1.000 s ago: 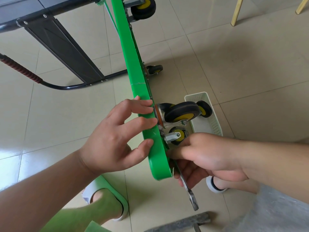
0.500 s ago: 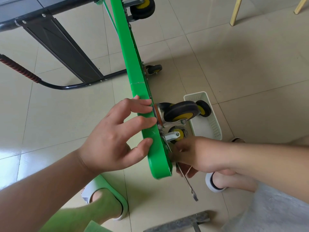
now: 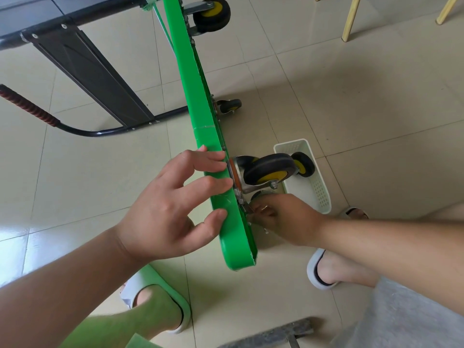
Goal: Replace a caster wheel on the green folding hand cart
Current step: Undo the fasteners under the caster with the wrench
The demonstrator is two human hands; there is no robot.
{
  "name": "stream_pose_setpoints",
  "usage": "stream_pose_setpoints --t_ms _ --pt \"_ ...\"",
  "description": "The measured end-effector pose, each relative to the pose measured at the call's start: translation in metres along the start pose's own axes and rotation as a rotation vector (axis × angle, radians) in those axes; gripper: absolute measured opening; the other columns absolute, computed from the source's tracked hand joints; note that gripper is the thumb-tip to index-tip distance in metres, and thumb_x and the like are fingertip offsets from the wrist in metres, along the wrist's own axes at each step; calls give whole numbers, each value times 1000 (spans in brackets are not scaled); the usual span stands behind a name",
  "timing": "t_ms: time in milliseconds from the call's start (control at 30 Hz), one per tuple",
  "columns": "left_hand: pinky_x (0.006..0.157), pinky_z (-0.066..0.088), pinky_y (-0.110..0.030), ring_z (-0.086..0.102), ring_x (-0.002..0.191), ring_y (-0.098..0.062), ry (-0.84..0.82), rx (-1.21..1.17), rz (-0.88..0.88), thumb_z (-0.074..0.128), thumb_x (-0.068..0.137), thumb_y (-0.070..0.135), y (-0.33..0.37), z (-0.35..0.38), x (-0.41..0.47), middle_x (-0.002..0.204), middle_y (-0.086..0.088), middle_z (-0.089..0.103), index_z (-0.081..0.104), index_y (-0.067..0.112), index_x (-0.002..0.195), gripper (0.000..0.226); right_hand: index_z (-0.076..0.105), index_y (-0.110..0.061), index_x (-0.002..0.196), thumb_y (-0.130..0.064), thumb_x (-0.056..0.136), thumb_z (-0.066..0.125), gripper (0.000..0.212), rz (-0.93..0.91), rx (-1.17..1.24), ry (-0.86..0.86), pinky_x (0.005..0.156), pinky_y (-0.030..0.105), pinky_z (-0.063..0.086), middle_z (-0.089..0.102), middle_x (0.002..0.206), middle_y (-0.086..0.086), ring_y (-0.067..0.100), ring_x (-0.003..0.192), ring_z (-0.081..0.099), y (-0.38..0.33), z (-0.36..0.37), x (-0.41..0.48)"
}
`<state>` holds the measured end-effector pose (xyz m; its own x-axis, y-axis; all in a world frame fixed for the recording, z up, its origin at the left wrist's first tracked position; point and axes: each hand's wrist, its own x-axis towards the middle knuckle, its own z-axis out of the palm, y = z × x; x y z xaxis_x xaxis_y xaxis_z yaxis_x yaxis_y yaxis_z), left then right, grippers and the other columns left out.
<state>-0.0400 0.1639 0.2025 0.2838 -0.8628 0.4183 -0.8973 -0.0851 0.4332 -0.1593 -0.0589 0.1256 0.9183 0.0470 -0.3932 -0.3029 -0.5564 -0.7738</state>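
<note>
You are bracing green plastic hand-cart deck (image 3: 198,101), standing on edge on tiled floor (image 3: 376,96), with left hand (image 3: 165,217): fingers straight, spread, pressing rim, grasping nothing. Black caster wheel with yellow hub (image 3: 270,169) is sticking out beside those fingertips. Right hand (image 3: 283,219) is reaching beneath caster, fingers curled; cannot tell whether pinching anything. White perforated plastic basket (image 3: 319,192) is sitting behind.

**Cart on edge, both hands at the caster**

The green cart (image 3: 208,139) stands on its edge on the tiled floor. The left hand (image 3: 173,212) braces it, straight fingers laid across the green rim. The right hand (image 3: 283,219) is tucked in just below the caster wheel (image 3: 270,169), fingers curled at the metal bracket (image 3: 248,188). What they pinch is hidden. Just behind, a white basket (image 3: 324,197) holds another wheel (image 3: 303,164).
</note>
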Motion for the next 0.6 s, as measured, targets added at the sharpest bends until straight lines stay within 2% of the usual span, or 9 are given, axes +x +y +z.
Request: stream_pose_setpoints --t_ms 67,233,300,367,433,533,600 --pt "116 46 -54 57 135 -29 0 0 -1 53 106 35 0 -1 0 128 -12 52 61 12 122 29 74 -16 107 -35 100 63 23 8 -39 -25 89 43 56 75 104 1 16 95 68 0 -1 0" --pt "117 45 -53 57 135 -29 0 -1 -3 54 105 35 0 0 0 128 -13 52 61 12 122 29 68 -15 109 -42 104 50 33 161 -199 -271 92 49 54 71 108 12 29 99 67 -8 -12 -11" --pt "118 44 -52 57 134 -30 1 0 -4 53 106 36 0 0 0 129 -12 52 61 12 122 30 68 -15 108 -43 104 50 33 222 -177 -326 92 49 57 72 107 12 29 96 70 -14 -13 -19" --pt "119 44 -52 58 134 -30 2 -2 -6 52 106 37 1 0 0 129 -11 52 61 12 122 31 70 -18 99 -43 100 58 28 273 -24 -322 89 52 60 75 98 11 31 90 74 -18 -12 -28" --pt "118 45 -52 58 133 -31 4 -3 -7 52 106 37 1 0 0 129 -12 52 61 12 122 31 71 -13 94 -39 97 63 28 344 202 -300 81 55 62 75 91 13 38 88 75 -24 -9 -37" --pt "118 45 -54 58 133 -31 4 -13 -14 52 106 37 1 1 0 129 -12 52 60 12 121 31 67 4 98 -25 100 65 29 461 510 -301 73 46 65 72 84 18 42 81 75 -36 -9 -47" --pt "117 45 -55 58 134 -31 6 -20 -15 52 106 37 1 1 1 128 -12 52 61 12 121 31 67 3 96 -22 100 65 26 469 590 -298 68 41 64 70 81 18 41 77 73 -43 -8 -50"
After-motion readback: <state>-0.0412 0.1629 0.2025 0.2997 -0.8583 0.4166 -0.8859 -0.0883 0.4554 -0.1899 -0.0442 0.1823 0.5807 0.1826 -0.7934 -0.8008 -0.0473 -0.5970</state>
